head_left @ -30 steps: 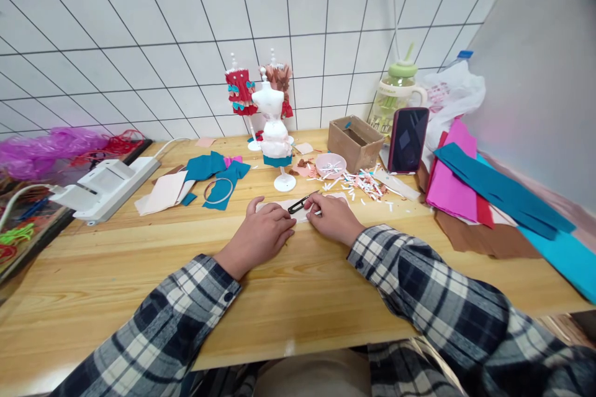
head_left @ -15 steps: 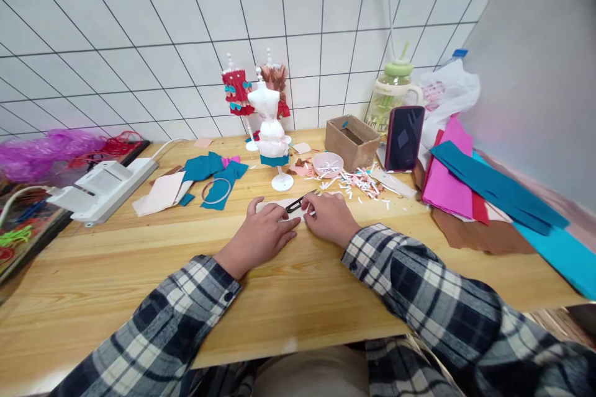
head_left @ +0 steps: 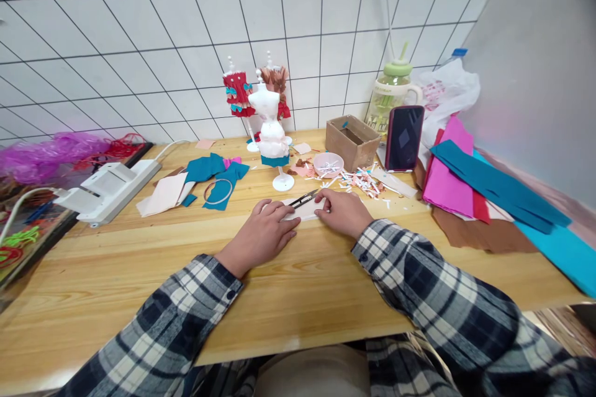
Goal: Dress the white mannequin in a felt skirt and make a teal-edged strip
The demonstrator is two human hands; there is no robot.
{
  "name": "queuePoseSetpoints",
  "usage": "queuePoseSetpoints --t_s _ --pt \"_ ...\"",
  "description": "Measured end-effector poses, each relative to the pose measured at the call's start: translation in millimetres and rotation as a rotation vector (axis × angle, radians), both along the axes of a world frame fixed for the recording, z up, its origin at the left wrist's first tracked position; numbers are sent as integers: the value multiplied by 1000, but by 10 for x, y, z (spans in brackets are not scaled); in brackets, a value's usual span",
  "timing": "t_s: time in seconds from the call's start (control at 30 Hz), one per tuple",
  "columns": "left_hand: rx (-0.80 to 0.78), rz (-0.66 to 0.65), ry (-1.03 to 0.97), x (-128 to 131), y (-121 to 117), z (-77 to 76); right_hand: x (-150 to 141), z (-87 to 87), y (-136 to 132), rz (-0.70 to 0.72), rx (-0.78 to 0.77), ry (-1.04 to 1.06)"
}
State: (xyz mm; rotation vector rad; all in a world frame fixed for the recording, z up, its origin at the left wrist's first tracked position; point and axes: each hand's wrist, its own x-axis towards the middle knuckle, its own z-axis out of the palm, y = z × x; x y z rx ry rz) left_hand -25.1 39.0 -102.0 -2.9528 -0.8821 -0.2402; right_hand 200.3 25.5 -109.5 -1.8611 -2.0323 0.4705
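Note:
A pale pinkish-white strip (head_left: 306, 211) of paper or cloth lies flat on the wooden table in front of me. My left hand (head_left: 265, 231) rests on its left end with the fingers stretched out. At the right end, my right hand (head_left: 343, 212) is curled, thumb and fingertips pinched on the strip's edge. Black thread snips (head_left: 302, 200) lie along the strip's far side between my hands. Just beyond stands a small white dress form (head_left: 266, 105) with pale material at its hips and a teal band below.
Two dressed forms, one in red (head_left: 238, 94), stand behind. A pink dish (head_left: 328, 165), white scraps (head_left: 361, 183), a cardboard box (head_left: 352, 142), a phone (head_left: 405, 138) and a jug (head_left: 392, 96) stand beyond. Teal pieces (head_left: 205, 166) and a power strip (head_left: 112, 189) are left, coloured sheets (head_left: 449, 183) right.
My right hand has slid to the right along the strip, uncovering more of it and of the snips. My left hand has stayed in nearly the same place.

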Motion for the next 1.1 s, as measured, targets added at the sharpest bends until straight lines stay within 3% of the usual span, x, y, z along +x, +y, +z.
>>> queuePoseSetpoints --t_s 1.1 --pt "-25 8 -19 8 -12 9 265 -17 95 -12 -131 -2"
